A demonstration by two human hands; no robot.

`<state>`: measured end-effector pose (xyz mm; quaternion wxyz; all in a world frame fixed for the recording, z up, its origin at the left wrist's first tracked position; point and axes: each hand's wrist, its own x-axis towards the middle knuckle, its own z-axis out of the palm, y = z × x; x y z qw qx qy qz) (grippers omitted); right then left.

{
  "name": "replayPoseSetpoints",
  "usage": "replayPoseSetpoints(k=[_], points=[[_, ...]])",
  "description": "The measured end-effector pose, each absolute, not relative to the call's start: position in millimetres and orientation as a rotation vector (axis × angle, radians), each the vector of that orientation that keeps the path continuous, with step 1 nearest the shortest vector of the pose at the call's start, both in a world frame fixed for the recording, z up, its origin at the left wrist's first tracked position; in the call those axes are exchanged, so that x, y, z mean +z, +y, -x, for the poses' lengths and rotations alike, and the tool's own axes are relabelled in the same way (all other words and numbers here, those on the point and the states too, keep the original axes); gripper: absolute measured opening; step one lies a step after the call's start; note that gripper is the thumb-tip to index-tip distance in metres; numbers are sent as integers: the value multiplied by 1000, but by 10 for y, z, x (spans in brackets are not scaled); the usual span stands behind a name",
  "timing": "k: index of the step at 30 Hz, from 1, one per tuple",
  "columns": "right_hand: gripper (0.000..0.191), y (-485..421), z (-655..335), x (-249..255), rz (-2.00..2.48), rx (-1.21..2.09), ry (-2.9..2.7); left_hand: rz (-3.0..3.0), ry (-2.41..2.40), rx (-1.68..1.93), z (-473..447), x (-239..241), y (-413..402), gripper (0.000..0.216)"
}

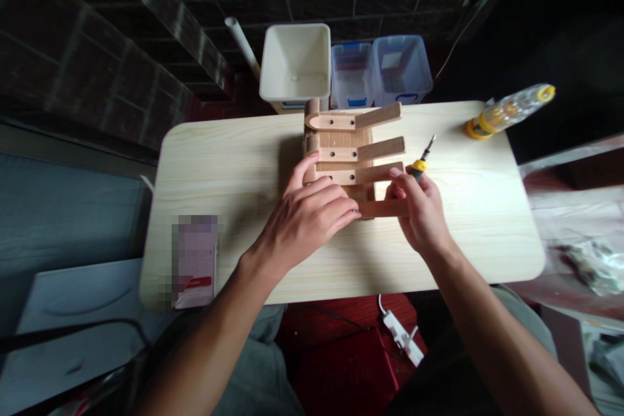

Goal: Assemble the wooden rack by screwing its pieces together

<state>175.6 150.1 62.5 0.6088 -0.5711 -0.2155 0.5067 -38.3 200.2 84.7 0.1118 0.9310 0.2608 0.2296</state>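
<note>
A wooden rack [364, 138] with several hooks lies on the table, its long prongs pointing right and dark screw holes showing in their bases. My left hand [312, 211] is over its near left part, fingers curled down on the wood around the nearest hook [385, 208], whose base it mostly hides. In my right hand [423, 208] is a screwdriver [420, 166] with a yellow and dark handle, its bit pointing up and away. The thumb and fingers of that hand also touch the prong ends of the nearest hooks.
A clear bottle-shaped case with yellow ends [509, 110] lies at the table's [468, 221] far right. A blurred-out phone-like item [197, 263] is at the near left. Beyond the far edge stand a white bin [296, 62] and two clear plastic boxes [402, 68]. Below is a power strip [402, 338].
</note>
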Motion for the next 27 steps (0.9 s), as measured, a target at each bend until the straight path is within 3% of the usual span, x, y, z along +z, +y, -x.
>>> replayPoseSetpoints(k=[27], points=[[50,1494,-1775,625,1354,1150,-573,-2824,840,663,311,958,1927,14]])
